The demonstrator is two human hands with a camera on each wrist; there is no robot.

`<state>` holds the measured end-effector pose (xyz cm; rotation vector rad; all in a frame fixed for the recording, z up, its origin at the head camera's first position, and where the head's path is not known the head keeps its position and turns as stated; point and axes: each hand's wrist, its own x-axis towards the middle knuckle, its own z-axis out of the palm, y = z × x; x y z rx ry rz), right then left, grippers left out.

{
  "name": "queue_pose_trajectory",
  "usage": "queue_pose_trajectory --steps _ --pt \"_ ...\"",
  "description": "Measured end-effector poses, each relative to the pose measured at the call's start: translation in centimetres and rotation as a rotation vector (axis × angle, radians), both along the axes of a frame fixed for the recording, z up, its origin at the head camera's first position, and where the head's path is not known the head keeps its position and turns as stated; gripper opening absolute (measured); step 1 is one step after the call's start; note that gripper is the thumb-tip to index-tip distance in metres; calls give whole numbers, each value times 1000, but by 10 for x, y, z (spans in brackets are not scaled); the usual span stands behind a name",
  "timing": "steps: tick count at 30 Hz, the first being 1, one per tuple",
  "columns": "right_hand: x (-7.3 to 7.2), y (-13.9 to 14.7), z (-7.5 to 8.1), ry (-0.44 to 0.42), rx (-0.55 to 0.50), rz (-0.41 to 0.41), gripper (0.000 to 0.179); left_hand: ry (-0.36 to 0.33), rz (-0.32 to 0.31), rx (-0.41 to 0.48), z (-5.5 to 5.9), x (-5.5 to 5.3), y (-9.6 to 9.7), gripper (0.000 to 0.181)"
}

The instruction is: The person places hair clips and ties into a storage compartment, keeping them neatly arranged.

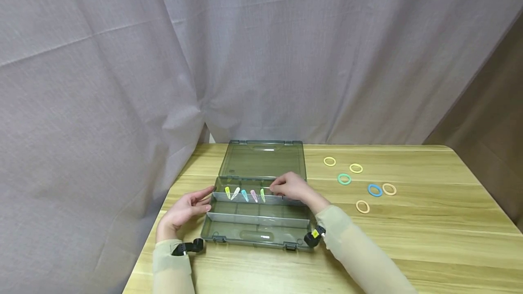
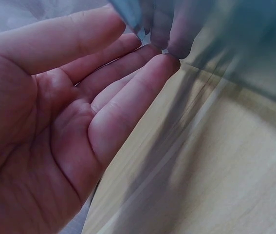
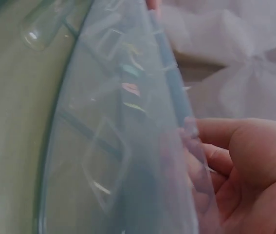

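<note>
An open translucent grey-green organiser box [image 1: 257, 236] lies on the wooden table, its lid [image 1: 263, 160] laid flat behind it. Several coloured hair clips [image 1: 244, 194] stand in the back row of compartments. My left hand [image 1: 203, 199] has straight fingers that touch the box's left wall; in the left wrist view the palm [image 2: 103, 112] is open beside the box corner [image 2: 235, 53]. My right hand [image 1: 281, 188] hovers over the back right compartment with its fingers curled downward. In the right wrist view those fingers [image 3: 211, 161] show blurred behind the box wall [image 3: 128, 126], and anything between them is hidden.
Several loose hair ties lie on the table to the right of the box: yellow [image 1: 329, 161], green [image 1: 344, 178], blue [image 1: 374, 190], beige [image 1: 362, 206]. A grey curtain [image 1: 122, 80] hangs behind and along the left table edge. Bare wood [image 1: 429, 239] stretches to the front right.
</note>
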<state>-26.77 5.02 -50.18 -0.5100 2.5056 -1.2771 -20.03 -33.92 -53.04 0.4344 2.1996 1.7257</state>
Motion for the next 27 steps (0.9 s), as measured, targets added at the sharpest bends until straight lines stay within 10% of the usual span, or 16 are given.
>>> queue_pose_trajectory --steps 15,27 --pt "22 95 3 133 -206 -60 33 -1 -3 20 0 1 2 70" --pt "55 209 -11 260 -35 -177 25 -1 1 -4 2 3 -1 70"
